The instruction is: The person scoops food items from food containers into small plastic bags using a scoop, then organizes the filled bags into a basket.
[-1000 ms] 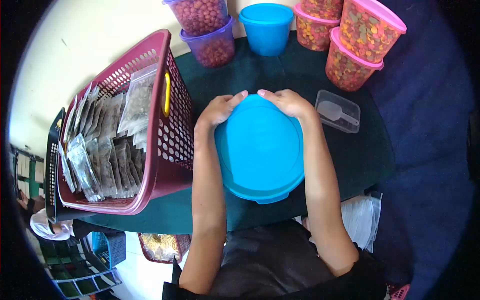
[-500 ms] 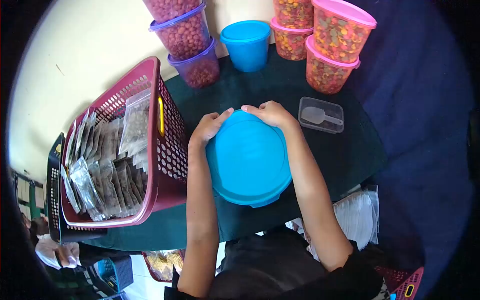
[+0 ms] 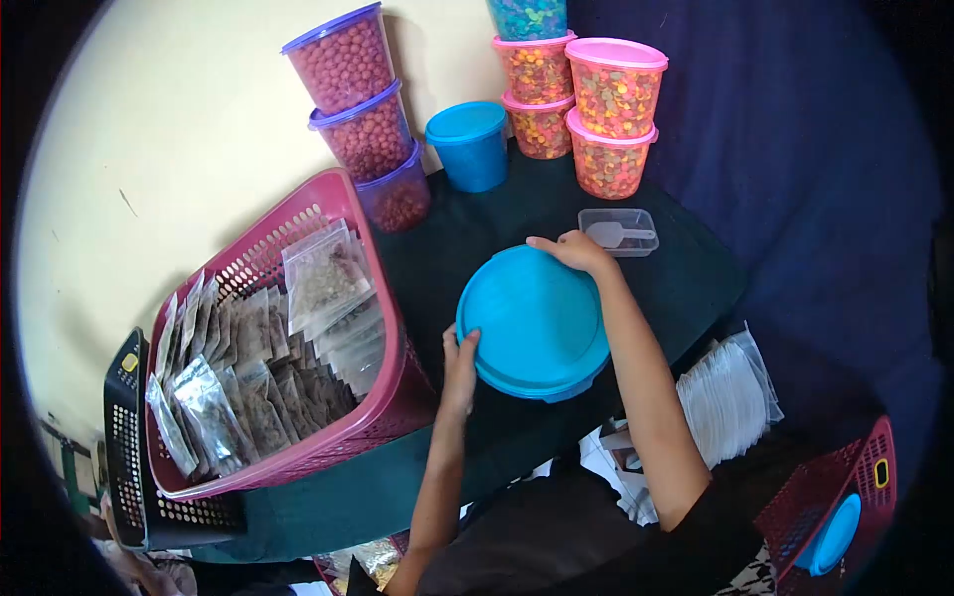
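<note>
A large round container with a blue lid (image 3: 532,323) sits on the dark green table in front of me. My left hand (image 3: 461,360) grips its left rim, thumb on top of the lid and fingers down the side. On the far right edge rests my right hand (image 3: 571,250), thumb on the lid rim and the other fingers bent over the side. A clear tray (image 3: 644,241) with a white scoop (image 3: 604,233) lies just beyond my right hand. The lid looks seated on the container.
Left stands a maroon basket (image 3: 397,372) of filled packets, beside a black basket (image 3: 127,427). Behind are purple-lidded tubs (image 3: 363,139), a blue tub (image 3: 472,159) and pink-lidded tubs (image 3: 611,164). Plastic bags (image 3: 725,397) and another maroon basket (image 3: 879,447) are at right. A person's arm shows lower left.
My left hand has moved from the lid's far edge down to its left side. My right hand stays at the far edge, shifted rightward along it. The camera view has shifted.
</note>
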The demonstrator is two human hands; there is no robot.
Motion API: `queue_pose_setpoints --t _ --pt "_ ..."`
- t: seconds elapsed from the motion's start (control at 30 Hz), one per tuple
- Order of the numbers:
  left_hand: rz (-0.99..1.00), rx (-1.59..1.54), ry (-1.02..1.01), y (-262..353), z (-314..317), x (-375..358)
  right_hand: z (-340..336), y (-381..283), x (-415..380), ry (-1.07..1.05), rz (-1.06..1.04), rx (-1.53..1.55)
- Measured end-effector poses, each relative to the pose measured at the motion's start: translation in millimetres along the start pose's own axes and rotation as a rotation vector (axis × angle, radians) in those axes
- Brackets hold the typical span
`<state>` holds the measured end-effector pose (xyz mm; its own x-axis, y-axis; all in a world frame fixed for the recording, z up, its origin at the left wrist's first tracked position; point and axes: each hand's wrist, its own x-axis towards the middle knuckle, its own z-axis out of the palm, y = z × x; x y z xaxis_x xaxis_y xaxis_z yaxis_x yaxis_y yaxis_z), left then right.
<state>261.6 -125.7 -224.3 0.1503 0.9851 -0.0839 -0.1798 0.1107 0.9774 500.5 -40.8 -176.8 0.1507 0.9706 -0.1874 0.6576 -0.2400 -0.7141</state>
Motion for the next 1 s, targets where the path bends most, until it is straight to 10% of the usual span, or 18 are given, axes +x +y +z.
queue_pose_setpoints --t 1.0 --pt "-0.323 -0.274 -0.349 -20.7 -97.5 -105.7 110.9 31.3 -277.6 0.373 0.119 0.524"
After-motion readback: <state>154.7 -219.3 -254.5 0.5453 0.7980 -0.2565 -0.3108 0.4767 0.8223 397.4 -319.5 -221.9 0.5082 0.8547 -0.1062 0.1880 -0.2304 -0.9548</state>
